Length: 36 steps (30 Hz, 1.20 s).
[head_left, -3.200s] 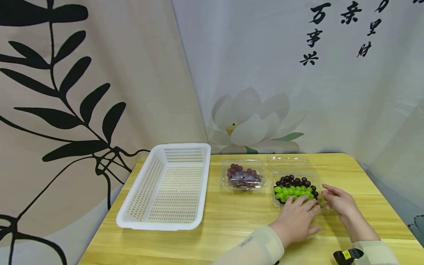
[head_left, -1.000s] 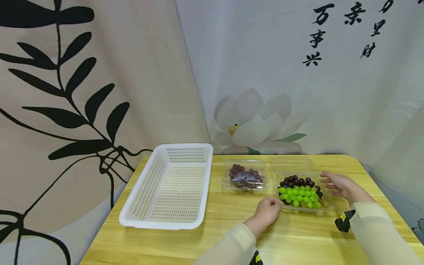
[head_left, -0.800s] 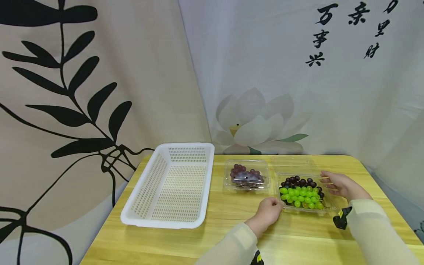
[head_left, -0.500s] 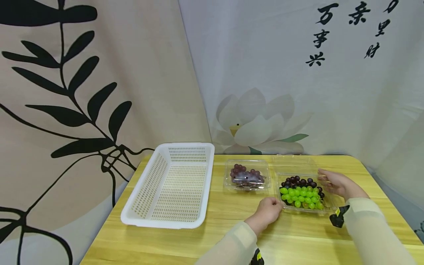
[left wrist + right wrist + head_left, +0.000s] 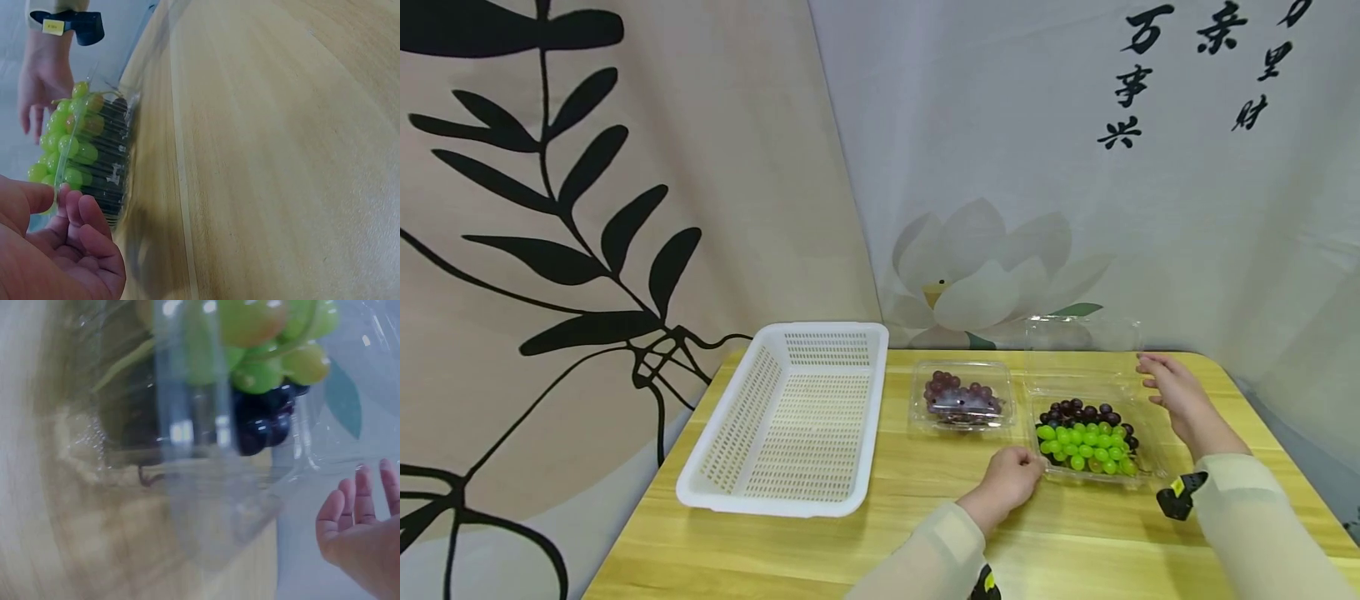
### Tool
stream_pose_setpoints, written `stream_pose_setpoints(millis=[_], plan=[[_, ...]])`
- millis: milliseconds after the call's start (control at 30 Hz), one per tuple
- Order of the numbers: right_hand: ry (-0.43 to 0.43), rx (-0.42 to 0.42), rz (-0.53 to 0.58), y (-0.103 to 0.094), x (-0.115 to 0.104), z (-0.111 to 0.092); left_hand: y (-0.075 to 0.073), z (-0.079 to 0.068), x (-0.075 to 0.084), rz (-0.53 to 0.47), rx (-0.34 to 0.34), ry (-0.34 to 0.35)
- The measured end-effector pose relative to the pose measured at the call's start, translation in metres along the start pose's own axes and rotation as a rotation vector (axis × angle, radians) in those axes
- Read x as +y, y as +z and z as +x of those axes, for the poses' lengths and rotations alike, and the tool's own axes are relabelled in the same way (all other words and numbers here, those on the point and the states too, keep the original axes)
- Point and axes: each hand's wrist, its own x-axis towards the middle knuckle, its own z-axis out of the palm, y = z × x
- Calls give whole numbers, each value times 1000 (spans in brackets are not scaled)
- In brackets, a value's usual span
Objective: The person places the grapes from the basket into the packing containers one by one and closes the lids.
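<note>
A clear plastic clamshell box on the table holds a green grape bunch lying over black grapes. Its hinged lid stands partly raised at the back. My left hand pinches the box's front left rim between thumb and forefinger; in the left wrist view the other fingers of that hand curl loosely. At the lid's right edge is my right hand, fingers extended. The right wrist view has its fingertips right at the clear plastic edge.
A second clear clamshell box, its lid down, contains red grapes just left of the first one. Farther left sits a white perforated basket with nothing in it. A printed cloth hangs behind the wooden table.
Earlier the left hand lay over the green grapes; it moved left to the box's front left rim. The right hand has gone up and back, and the lid has swung up from lying flat.
</note>
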Motion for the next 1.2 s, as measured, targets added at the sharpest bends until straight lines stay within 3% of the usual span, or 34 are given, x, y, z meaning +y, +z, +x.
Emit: stream_pose_setpoints(millis=[333, 667, 900, 1200], plan=[[-122, 6, 382, -6, -18, -20, 0, 0, -1, 0, -3, 26], [-188, -18, 442, -8, -21, -40, -1, -1, -2, -37, -13, 1], [-185, 10, 443, -6, -18, -51, 0, -1, -3, -87, -23, -2], [-220, 41, 364, -5, -7, -65, -1, -1, -6, -92, -29, 15]])
